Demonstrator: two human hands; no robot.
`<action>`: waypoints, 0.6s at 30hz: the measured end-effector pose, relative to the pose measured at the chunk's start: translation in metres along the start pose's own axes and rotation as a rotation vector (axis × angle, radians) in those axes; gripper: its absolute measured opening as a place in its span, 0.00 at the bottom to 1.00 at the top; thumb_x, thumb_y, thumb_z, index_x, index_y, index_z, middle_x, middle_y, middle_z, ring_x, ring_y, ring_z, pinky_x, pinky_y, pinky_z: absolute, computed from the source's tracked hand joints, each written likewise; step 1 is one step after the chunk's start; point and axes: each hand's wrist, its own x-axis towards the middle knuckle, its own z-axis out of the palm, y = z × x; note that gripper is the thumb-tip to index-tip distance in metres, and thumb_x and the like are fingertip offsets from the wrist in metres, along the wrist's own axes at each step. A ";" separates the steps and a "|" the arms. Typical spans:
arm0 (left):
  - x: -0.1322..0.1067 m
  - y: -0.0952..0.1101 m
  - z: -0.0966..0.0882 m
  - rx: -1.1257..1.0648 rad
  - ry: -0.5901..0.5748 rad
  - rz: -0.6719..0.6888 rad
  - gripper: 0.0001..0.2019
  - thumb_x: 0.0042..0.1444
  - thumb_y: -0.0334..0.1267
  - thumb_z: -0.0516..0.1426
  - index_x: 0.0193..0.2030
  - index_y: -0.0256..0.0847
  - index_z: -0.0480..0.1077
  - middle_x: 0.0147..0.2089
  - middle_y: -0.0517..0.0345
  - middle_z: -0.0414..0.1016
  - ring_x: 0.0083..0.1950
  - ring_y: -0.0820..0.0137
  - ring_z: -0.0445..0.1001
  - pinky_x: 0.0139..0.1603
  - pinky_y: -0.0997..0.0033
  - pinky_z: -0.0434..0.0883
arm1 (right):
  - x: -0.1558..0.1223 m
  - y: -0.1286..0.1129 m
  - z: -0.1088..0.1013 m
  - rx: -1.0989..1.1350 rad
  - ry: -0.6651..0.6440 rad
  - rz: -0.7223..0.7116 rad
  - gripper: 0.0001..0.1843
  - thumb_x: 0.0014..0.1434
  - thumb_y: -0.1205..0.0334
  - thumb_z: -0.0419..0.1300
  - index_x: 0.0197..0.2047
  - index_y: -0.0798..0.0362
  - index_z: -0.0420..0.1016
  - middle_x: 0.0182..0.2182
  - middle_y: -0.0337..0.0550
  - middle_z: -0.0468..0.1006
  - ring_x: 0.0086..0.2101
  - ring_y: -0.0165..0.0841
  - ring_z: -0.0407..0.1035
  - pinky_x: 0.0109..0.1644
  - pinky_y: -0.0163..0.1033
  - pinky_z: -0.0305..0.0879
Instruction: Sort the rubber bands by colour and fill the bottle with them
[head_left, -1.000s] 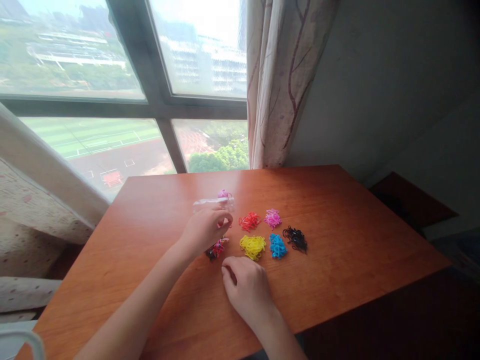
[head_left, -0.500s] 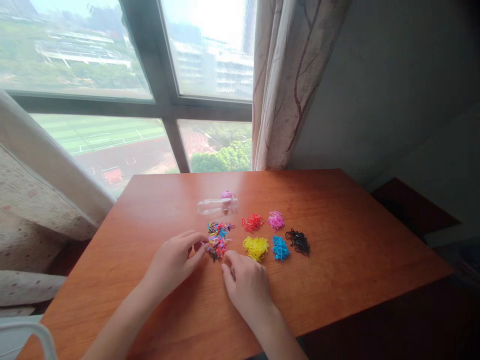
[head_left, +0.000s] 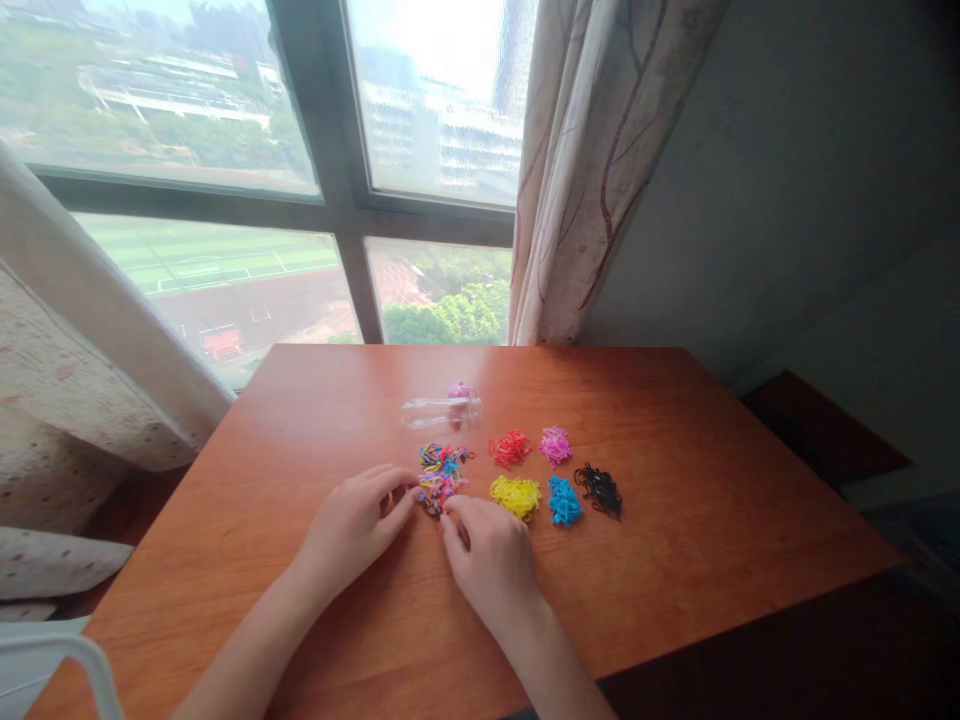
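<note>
A mixed heap of small coloured rubber bands (head_left: 441,472) lies on the wooden table (head_left: 675,560). My left hand (head_left: 352,525) rests on the table just left of the heap, fingers curled, fingertips at its near edge. My right hand (head_left: 491,560) lies just below the heap, its fingertips pinched at the same near edge; what they grip is too small to see. Right of the heap sit sorted piles: red (head_left: 510,448), pink (head_left: 555,444), yellow (head_left: 514,494), blue (head_left: 562,500) and black (head_left: 598,489).
A clear plastic bag (head_left: 439,410) with a pink bit at its end lies behind the mixed heap. A window and a patterned curtain (head_left: 592,170) stand beyond the table's far edge. A white chair rim (head_left: 67,655) shows at the lower left.
My left hand came down from the clear bag to the near left of the mixed heap, uncovering it. My right hand crept forward to the heap's near edge.
</note>
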 end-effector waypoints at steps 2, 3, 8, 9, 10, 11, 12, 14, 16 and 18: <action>-0.001 0.001 -0.001 0.001 -0.006 -0.002 0.11 0.62 0.40 0.52 0.41 0.42 0.75 0.33 0.59 0.77 0.32 0.70 0.71 0.34 0.74 0.66 | -0.001 0.001 -0.003 0.030 0.017 0.010 0.06 0.62 0.68 0.57 0.40 0.49 0.74 0.30 0.37 0.78 0.32 0.32 0.72 0.36 0.34 0.57; -0.001 0.002 -0.001 0.002 -0.009 -0.003 0.10 0.62 0.40 0.52 0.41 0.42 0.75 0.33 0.58 0.77 0.32 0.70 0.72 0.34 0.73 0.66 | -0.001 0.002 -0.004 0.041 0.020 0.015 0.06 0.62 0.68 0.57 0.40 0.49 0.74 0.29 0.37 0.78 0.32 0.32 0.72 0.36 0.34 0.57; -0.002 0.003 0.000 -0.009 -0.020 0.017 0.11 0.62 0.38 0.52 0.43 0.43 0.75 0.34 0.59 0.77 0.32 0.70 0.71 0.35 0.73 0.66 | -0.003 0.004 -0.009 0.056 0.008 0.020 0.07 0.62 0.69 0.57 0.41 0.49 0.75 0.32 0.39 0.79 0.34 0.33 0.73 0.38 0.34 0.59; -0.003 0.003 0.001 -0.016 -0.023 0.025 0.11 0.62 0.37 0.52 0.43 0.43 0.75 0.35 0.59 0.77 0.32 0.70 0.71 0.35 0.73 0.66 | -0.003 0.005 -0.009 0.057 0.009 0.021 0.07 0.63 0.69 0.57 0.41 0.49 0.75 0.33 0.39 0.80 0.35 0.33 0.73 0.38 0.34 0.59; -0.003 0.003 0.001 -0.023 -0.027 0.032 0.11 0.62 0.37 0.52 0.44 0.43 0.75 0.36 0.59 0.77 0.32 0.71 0.71 0.35 0.74 0.66 | -0.003 0.005 -0.010 0.055 0.009 0.021 0.08 0.63 0.69 0.57 0.42 0.49 0.75 0.34 0.39 0.80 0.35 0.33 0.73 0.39 0.34 0.59; -0.003 0.003 0.002 -0.028 -0.030 0.036 0.11 0.62 0.36 0.52 0.44 0.43 0.75 0.36 0.59 0.77 0.32 0.71 0.71 0.35 0.74 0.66 | -0.003 0.005 -0.010 0.049 0.007 0.020 0.08 0.63 0.69 0.57 0.42 0.49 0.75 0.34 0.39 0.80 0.35 0.33 0.74 0.39 0.34 0.59; -0.004 0.003 0.002 -0.031 -0.032 0.038 0.11 0.62 0.36 0.52 0.45 0.43 0.75 0.36 0.59 0.77 0.32 0.71 0.71 0.35 0.74 0.66 | -0.003 0.005 -0.010 0.042 0.004 0.017 0.08 0.63 0.69 0.56 0.42 0.49 0.75 0.34 0.39 0.80 0.36 0.34 0.74 0.39 0.34 0.60; -0.004 0.003 0.003 -0.034 -0.032 0.040 0.11 0.61 0.35 0.53 0.45 0.43 0.75 0.36 0.59 0.77 0.31 0.71 0.71 0.34 0.74 0.66 | -0.003 0.005 -0.010 0.028 -0.001 0.011 0.08 0.63 0.70 0.56 0.41 0.49 0.76 0.34 0.39 0.80 0.35 0.34 0.74 0.39 0.34 0.60; -0.004 0.003 0.004 -0.037 -0.029 0.044 0.11 0.62 0.35 0.52 0.45 0.44 0.75 0.36 0.59 0.77 0.31 0.72 0.71 0.34 0.75 0.66 | -0.003 0.005 -0.009 0.025 -0.001 0.009 0.08 0.63 0.70 0.57 0.41 0.49 0.76 0.34 0.39 0.80 0.35 0.33 0.74 0.39 0.34 0.60; -0.003 0.004 0.004 -0.037 -0.026 0.055 0.11 0.62 0.36 0.52 0.45 0.44 0.75 0.35 0.59 0.77 0.30 0.72 0.71 0.34 0.75 0.66 | -0.003 0.005 -0.010 0.027 0.007 0.013 0.08 0.63 0.69 0.57 0.41 0.49 0.76 0.34 0.39 0.80 0.35 0.33 0.74 0.39 0.34 0.60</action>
